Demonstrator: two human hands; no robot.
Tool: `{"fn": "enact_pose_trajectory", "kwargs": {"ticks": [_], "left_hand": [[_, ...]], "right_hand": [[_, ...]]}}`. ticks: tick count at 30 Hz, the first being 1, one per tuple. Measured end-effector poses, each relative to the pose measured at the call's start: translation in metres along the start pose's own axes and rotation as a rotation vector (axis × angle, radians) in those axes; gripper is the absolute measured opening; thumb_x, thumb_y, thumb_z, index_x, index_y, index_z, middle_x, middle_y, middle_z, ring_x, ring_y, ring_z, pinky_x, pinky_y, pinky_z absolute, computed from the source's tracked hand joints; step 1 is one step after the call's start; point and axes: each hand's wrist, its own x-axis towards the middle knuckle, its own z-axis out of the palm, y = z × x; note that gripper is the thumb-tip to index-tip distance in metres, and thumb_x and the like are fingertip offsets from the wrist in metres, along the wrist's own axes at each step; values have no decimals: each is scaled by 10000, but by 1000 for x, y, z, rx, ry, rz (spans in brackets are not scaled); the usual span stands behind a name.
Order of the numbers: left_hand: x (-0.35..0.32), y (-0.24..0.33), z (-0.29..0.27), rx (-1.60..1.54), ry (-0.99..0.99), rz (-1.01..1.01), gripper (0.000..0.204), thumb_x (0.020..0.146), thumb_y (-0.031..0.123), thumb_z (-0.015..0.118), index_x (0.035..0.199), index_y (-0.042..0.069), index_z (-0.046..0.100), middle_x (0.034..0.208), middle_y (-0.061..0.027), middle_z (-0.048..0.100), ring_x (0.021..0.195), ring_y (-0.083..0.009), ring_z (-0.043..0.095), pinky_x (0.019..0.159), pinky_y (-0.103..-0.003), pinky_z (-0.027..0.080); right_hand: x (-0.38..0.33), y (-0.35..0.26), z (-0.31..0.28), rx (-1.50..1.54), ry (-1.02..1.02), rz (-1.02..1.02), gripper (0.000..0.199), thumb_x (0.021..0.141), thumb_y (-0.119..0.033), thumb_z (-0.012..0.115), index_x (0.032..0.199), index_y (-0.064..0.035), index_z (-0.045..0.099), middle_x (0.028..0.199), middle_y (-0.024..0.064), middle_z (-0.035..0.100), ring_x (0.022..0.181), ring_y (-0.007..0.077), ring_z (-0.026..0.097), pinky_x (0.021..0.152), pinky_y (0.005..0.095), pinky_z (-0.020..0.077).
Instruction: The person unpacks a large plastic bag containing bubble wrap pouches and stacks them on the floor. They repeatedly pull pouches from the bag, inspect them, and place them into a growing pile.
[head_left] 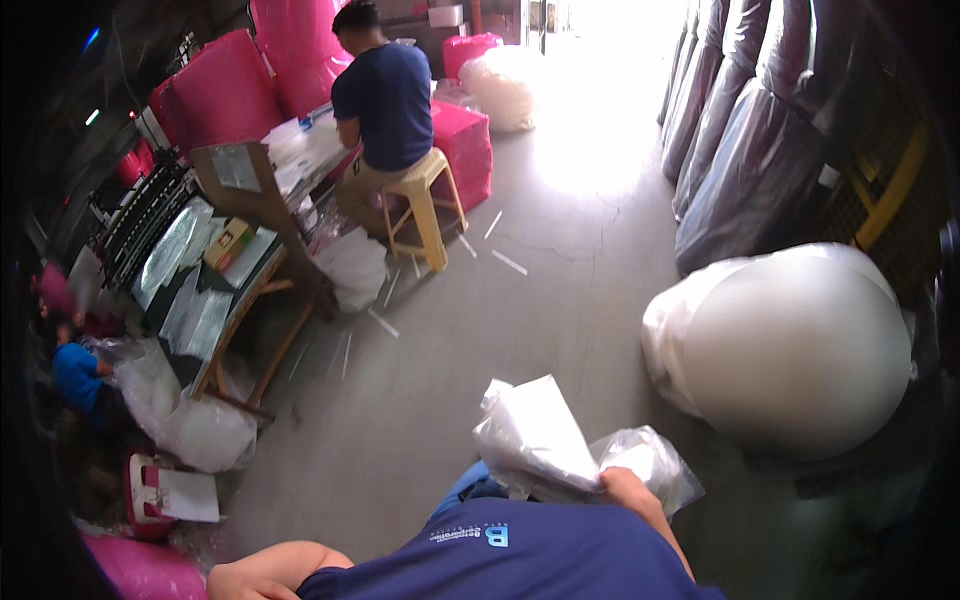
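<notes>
My right hand (622, 486) is closed on a clear plastic bag (540, 432) packed with flat white material. The bag hangs in front of my body, at about waist height. A second clear bag with white contents (648, 462) bulges out just beyond my fingers; I cannot tell whether the two are joined. At the lower left my bent left arm (275, 570) shows beside my dark blue shirt (560, 550), while its hand is out of sight.
A person in dark blue (385, 100) sits on a yellow stool (425, 200) at a worktable. A slanted bench (195, 310) stands at left. Pink wrapped bundles (215, 95) lie behind. A large white bundle (665, 325), partly blurred, and dark wrapped rolls (740, 160) line the right. White strips (508, 262) lie on the floor.
</notes>
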Motion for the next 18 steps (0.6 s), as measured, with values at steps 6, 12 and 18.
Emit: {"fn": "enact_pose_trajectory", "kwargs": {"ticks": [6, 12, 18], "left_hand": [[25, -309, -44, -745, 139, 202, 130, 900, 146, 553, 886, 48, 638, 846, -109, 620, 645, -206, 588, 466, -291, 382], [205, -644, -7, 220, -277, -489, 887, 616, 334, 785, 1372, 192, 343, 1445, -9, 323, 1356, -298, 217, 1093, -532, 119], [319, -865, -38, 17, -668, -506, 263, 598, 118, 665, 855, 64, 661, 757, -166, 636, 753, -337, 628, 679, -398, 495]], "right_hand": [[184, 50, -109, -53, -146, 93, 257, 736, -160, 537, 912, -18, 661, 897, 224, 627, 902, 350, 615, 790, 409, 484], [317, 67, -311, -102, 60, -127, 195, 655, -59, 573, 826, -11, 653, 816, 217, 617, 843, 362, 604, 760, 421, 483], [451, 156, -463, 19, 146, -120, 248, 605, -41, 586, 845, -30, 648, 794, 201, 611, 844, 351, 590, 759, 419, 476]]}}
